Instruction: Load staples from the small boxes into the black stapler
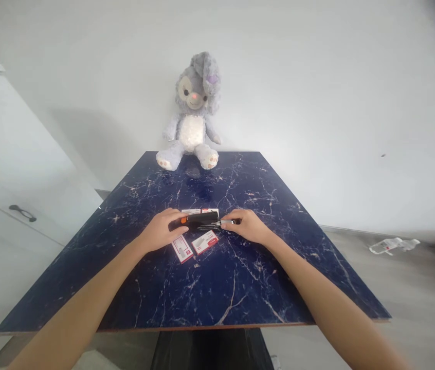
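Note:
A black stapler [203, 220] with an orange part at its left end lies across the middle of the table. My left hand [164, 228] grips that left end between thumb and fingers. At the right end, my right hand [246, 225] pinches a silver metal part of the stapler. Two small white-and-red boxes, which look like staple boxes, lie just in front: a left box [182, 248] and a right box [204, 242]. Behind the stapler more white-and-red packaging [191, 211] shows, partly hidden by it.
A grey plush rabbit [192, 128] sits at the far end of the dark blue marbled table [236, 288], against the wall. A white cabinet [13, 246] stands on the left. Clear plastic bottles [393, 245] lie on the floor at right.

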Available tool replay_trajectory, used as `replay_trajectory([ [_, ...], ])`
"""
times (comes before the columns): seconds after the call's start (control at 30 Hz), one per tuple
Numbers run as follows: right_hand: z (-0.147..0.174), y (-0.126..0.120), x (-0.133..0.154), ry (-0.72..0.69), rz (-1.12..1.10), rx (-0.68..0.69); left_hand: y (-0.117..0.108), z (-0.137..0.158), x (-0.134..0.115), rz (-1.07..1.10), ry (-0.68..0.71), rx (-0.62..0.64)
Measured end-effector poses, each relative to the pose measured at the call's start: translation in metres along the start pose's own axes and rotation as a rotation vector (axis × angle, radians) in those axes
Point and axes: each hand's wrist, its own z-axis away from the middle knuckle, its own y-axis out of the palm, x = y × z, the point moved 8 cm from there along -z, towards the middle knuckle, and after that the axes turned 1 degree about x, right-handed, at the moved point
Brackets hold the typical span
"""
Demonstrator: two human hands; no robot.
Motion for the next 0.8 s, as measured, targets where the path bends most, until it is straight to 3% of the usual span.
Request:
replay_trajectory([
  [0.23,-0.001,0.000,0.007,-0.036,0.084,0.015,-0.002,0.000,-0.002,-0.022,0.006,-0.008],
  [0.4,0.003,-0.013,0.005,-0.017,0.045,0.113,-0.002,0.000,-0.003,-0.028,0.009,0.010],
  [0.57,0.007,-0.036,-0.013,0.070,0.165,0.008,-0.003,0.000,-0.003,-0.023,-0.007,0.014],
  [0.67,0.006,-0.030,-0.014,0.078,0.266,-0.001,-0.001,-0.001,-0.003,0.040,-0.007,0.002],
  [0.8,0.002,-0.006,-0.001,0.035,0.232,0.001,0.002,-0.002,-0.009,0.113,0.009,-0.022],
])
